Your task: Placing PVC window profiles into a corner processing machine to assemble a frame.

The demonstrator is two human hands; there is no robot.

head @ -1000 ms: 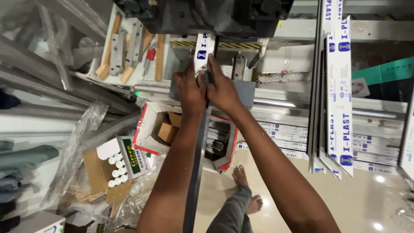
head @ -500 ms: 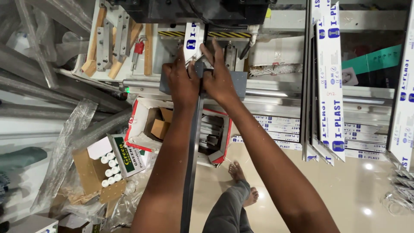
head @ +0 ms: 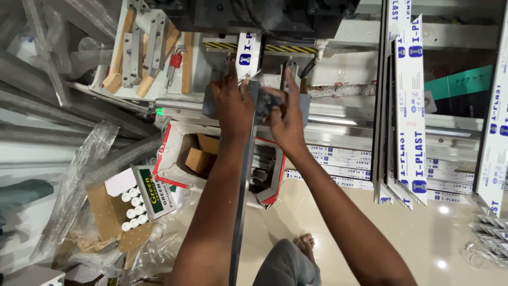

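Hands meet at the front of a dark machine (head: pixel 264 18) whose upper body runs off the top edge. The left hand (head: pixel 233 103) lies flat-fingered over the upper end of a long grey metal profile (head: pixel 242 196), pressing it down on the grey machine bed (head: pixel 306 103); whether the thumb wraps under cannot be seen. The right hand (head: pixel 284 116) curls around a small dark part just beside the profile, fingers closed on it, though the part itself is mostly hidden. The profile runs toward the camera and leaves the bottom edge. A white film-wrapped strip (head: pixel 247 58) stands behind the fingers, its lower end covered. Below lie an open red-and-white box (head: pixel 177 153) and a carton of white tubes (head: pixel 129 206), with a bare foot (head: pixel 307 244) partly hidden by grey trousers
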